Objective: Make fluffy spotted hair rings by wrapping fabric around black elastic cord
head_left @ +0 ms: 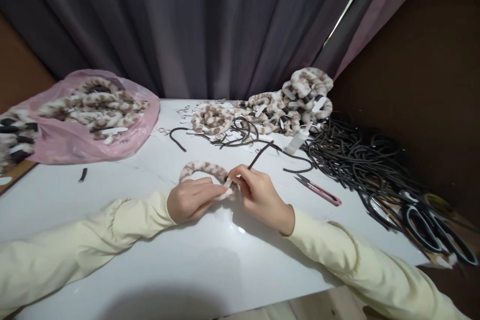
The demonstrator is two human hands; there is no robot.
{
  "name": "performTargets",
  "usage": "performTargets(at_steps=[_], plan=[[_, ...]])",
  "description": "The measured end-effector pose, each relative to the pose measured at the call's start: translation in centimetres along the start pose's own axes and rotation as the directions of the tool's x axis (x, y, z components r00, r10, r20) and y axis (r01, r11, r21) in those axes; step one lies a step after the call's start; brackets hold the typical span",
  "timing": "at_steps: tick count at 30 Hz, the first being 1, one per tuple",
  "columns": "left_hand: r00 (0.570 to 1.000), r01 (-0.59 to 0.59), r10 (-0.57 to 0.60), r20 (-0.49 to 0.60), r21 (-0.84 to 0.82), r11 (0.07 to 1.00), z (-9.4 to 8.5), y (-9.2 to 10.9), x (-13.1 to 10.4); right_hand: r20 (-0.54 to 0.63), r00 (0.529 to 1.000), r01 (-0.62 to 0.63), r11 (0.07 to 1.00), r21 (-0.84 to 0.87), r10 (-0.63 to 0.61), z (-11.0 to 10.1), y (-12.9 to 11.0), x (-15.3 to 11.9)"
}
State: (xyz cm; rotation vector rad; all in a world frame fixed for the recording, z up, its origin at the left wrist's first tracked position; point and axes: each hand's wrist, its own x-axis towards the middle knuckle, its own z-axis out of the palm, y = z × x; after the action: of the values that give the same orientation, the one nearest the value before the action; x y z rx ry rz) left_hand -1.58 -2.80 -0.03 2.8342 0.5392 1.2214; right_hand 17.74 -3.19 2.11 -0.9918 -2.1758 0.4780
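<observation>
A furry brown-and-white ring [204,166] lies on the white table between and behind my hands. My left hand [193,199] is closed on the ring's near side, with a small white tag [227,183] at its fingertips. My right hand [262,197] is pinched at the ring's right side, its fingertips close to the tag and a dark spot on the fur. A black cord [258,155] rises behind my right hand; whether the fingers hold it is hidden.
A pink bag [144,135] of furry rings stands at the left. Behind are more furry rings [212,119] and a white bottle [297,140]. Pink-handled snips [320,191], a heap of black cords [348,152] and large scissors [422,227] lie right. A short black piece [83,175] lies left.
</observation>
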Motion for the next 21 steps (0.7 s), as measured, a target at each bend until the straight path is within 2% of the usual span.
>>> performTargets(at_steps=[5, 10, 13, 17, 21], plan=[[0.994, 0.093, -0.095, -0.056, -0.03, 0.995, -0.1, 0.4, 0.0, -0.034, 0.973, 0.225, 0.967, -0.123, -0.23, 0.3, 0.4, -0.9], [0.985, 0.148, -0.147, -0.089, 0.003, 0.989, -0.3, 1.1, 0.3, -0.027, 0.889, 0.42, 0.838, -0.347, -0.457, -0.2, 0.0, -0.8], [0.975, 0.182, -0.186, -0.121, -0.044, 0.982, -0.2, 1.4, 0.2, 0.018, 0.832, 0.504, 0.743, -0.44, -0.555, -0.7, -0.2, -0.7], [0.96, 0.215, -0.237, -0.148, -0.148, 0.965, 0.1, 1.6, 0.0, 0.093, 0.748, 0.6, 0.61, -0.518, -0.657, -0.9, -0.1, -0.6], [0.963, 0.197, -0.217, -0.156, -0.136, 0.971, 0.3, 1.3, -0.2, 0.105, 0.731, 0.615, 0.585, -0.529, -0.674, -0.8, 0.1, -0.7]])
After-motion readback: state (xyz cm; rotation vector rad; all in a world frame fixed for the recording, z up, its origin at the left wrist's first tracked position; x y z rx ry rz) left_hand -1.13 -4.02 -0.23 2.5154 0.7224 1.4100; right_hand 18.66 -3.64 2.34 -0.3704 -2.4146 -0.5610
